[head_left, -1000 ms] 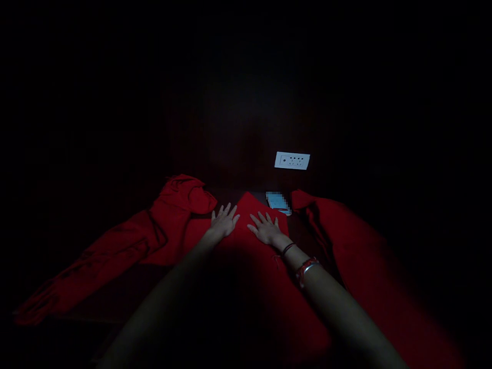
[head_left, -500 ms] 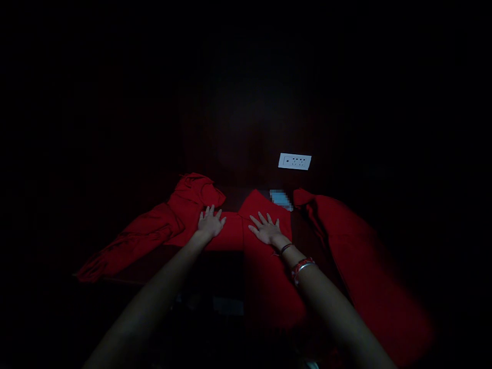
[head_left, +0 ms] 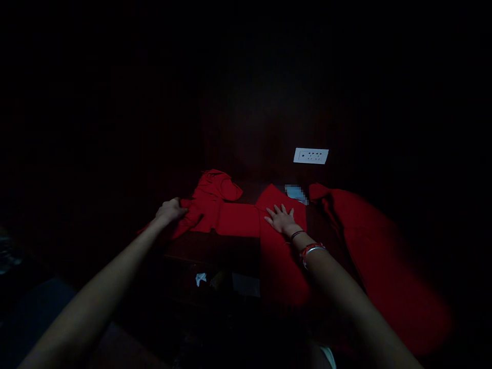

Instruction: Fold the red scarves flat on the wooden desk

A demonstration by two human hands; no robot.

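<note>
A red scarf [head_left: 238,219] lies folded across a dark table, with a flat strip in the middle and a corner turned up on the right. At its left end, my left hand [head_left: 169,211] is closed on a bunched part of the scarf. My right hand [head_left: 282,220] presses flat on the folded corner, fingers spread. A crumpled red bundle [head_left: 221,185] sits behind the strip; whether it is the same cloth I cannot tell. Over the near edge hangs one length of the scarf, fading into shadow.
Another long red cloth [head_left: 369,230] stretches along the right side. A pale blue, blurred item [head_left: 296,193] lies behind the folded corner. On the dark wall is a white socket plate [head_left: 311,156]. A small white scrap [head_left: 200,279] shows below the table edge.
My left hand has left the flat strip, moved left and closed on the scarf's end, which is now pulled and bunched. My right hand stays on the fold. The view has shifted slightly.
</note>
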